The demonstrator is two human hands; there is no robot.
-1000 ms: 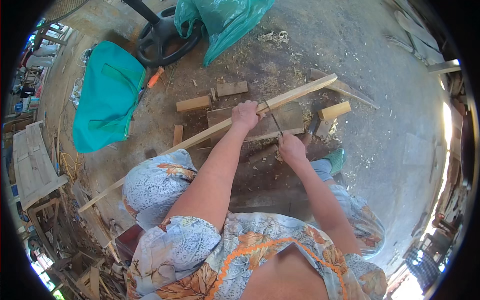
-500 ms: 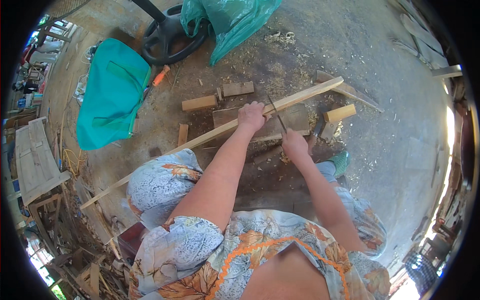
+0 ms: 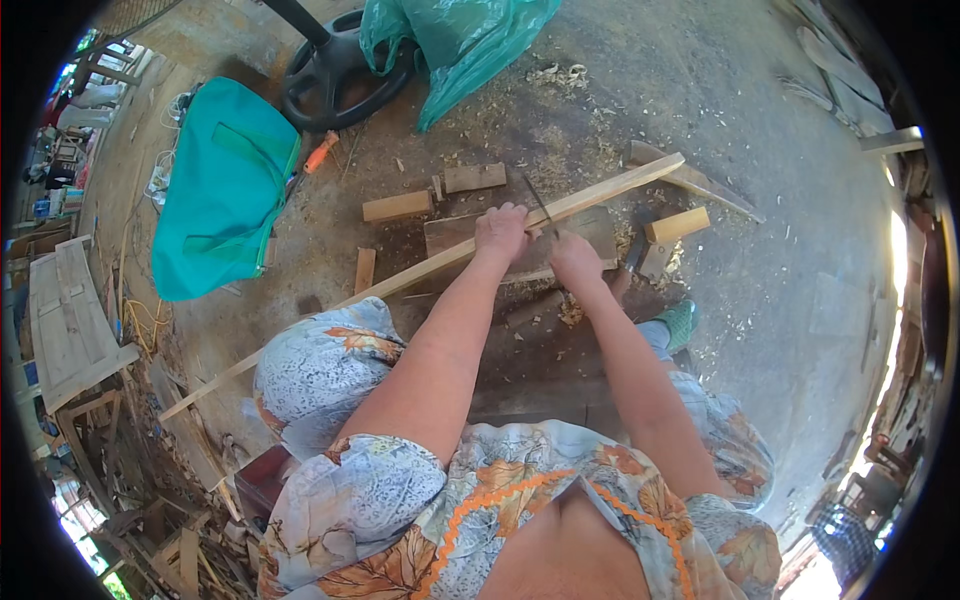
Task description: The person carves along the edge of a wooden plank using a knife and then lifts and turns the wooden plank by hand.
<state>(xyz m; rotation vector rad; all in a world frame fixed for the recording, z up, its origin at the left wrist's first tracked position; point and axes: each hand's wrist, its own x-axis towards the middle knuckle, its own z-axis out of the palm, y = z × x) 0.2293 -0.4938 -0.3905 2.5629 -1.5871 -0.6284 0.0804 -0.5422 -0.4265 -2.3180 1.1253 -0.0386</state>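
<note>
My left hand (image 3: pixel 502 232) is closed around a long, narrow wooden strip (image 3: pixel 620 187), which runs slantwise from beside my left knee to the far right. My right hand (image 3: pixel 578 262), just to the right of it, is closed on a small saw whose thin dark blade (image 3: pixel 536 195) lies across the strip. The handle is hidden in my fingers. Beneath both hands a flat wooden board (image 3: pixel 590 235) rests on the floor, partly covered by the strip.
Wood blocks (image 3: pixel 398 207) and shavings (image 3: pixel 560 76) lie around the board. A wood-handled tool (image 3: pixel 678 226) is at right, near a curved wooden piece (image 3: pixel 710 186). Farther left are an orange-handled tool (image 3: pixel 321 152), a teal bag (image 3: pixel 215 190) and a black wheel-shaped base (image 3: pixel 345 75) beside a green plastic bag (image 3: pixel 465 50).
My right hand has pushed forward and slightly left, carrying the saw blade farther across the strip. My left hand and the strip have stayed nearly in place.
</note>
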